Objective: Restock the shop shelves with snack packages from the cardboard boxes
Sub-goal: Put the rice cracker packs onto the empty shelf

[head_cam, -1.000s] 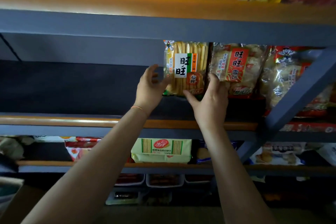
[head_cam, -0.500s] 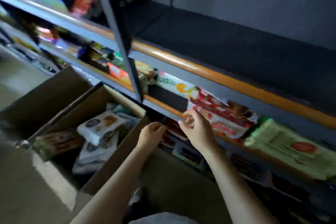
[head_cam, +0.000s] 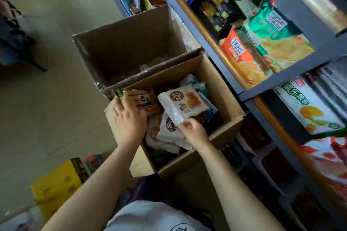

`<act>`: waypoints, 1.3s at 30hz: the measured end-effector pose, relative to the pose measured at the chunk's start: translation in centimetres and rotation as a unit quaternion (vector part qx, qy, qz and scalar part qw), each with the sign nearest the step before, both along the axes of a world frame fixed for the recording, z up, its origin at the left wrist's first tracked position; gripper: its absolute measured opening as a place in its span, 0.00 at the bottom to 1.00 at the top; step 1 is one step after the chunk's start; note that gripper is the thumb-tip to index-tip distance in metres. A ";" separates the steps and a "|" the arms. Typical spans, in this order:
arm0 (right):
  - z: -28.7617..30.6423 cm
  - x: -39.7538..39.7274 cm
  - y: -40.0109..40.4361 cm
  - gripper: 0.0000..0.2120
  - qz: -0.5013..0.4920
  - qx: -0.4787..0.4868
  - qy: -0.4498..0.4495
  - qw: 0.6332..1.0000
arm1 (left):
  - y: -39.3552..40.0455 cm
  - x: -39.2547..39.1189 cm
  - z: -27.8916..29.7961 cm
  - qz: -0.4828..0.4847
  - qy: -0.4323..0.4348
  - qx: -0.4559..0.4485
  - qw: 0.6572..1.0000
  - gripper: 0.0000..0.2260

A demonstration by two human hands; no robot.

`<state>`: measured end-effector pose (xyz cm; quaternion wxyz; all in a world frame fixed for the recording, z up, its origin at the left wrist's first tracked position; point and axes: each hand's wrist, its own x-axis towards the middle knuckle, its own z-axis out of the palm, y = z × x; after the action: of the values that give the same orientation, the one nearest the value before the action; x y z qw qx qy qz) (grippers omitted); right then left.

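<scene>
An open cardboard box (head_cam: pixel 223 90) on the floor holds several snack packages. My left hand (head_cam: pixel 129 118) lies over the near end of a yellow rice-cracker pack (head_cam: pixel 144 99) at the box's left side, fingers curled round its edge. My right hand (head_cam: pixel 193 133) pinches the lower corner of a white biscuit pack (head_cam: pixel 184 103) lying on top of the pile. More white packs (head_cam: pixel 163 133) lie underneath between both hands.
A second open box (head_cam: pixel 131 47) stands just beyond the first. The stocked blue shelf unit (head_cam: pixel 277 78) runs along the right with chip bags and jelly packs. A yellow carton (head_cam: pixel 56 185) sits on the floor at lower left; bare floor lies to the left.
My hands left the rice-cracker pack on the shelf, swung down and left, and now reach into the box, each taking hold of a package.
</scene>
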<state>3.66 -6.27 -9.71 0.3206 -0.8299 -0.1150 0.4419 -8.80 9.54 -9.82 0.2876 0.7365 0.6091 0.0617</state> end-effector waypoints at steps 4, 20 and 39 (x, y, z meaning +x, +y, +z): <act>-0.2 -0.9 1.7 0.05 -0.022 -0.023 0.027 0.999 | 2.2 -0.4 -1.4 0.029 -0.001 -0.026 0.999 0.41; 2.3 -2.5 3.9 0.07 -0.087 0.047 0.073 0.992 | 0.8 1.8 -0.5 -0.078 -0.114 -0.150 0.979 0.13; 15.0 1.7 -13.7 0.27 -0.298 0.409 0.138 0.851 | -16.4 5.6 15.2 -0.109 -0.503 -0.465 0.720 0.12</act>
<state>5.38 -19.93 5.24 0.7601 -0.5486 0.0129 0.3480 -3.17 -6.82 5.42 0.8631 0.4319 0.2419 0.1004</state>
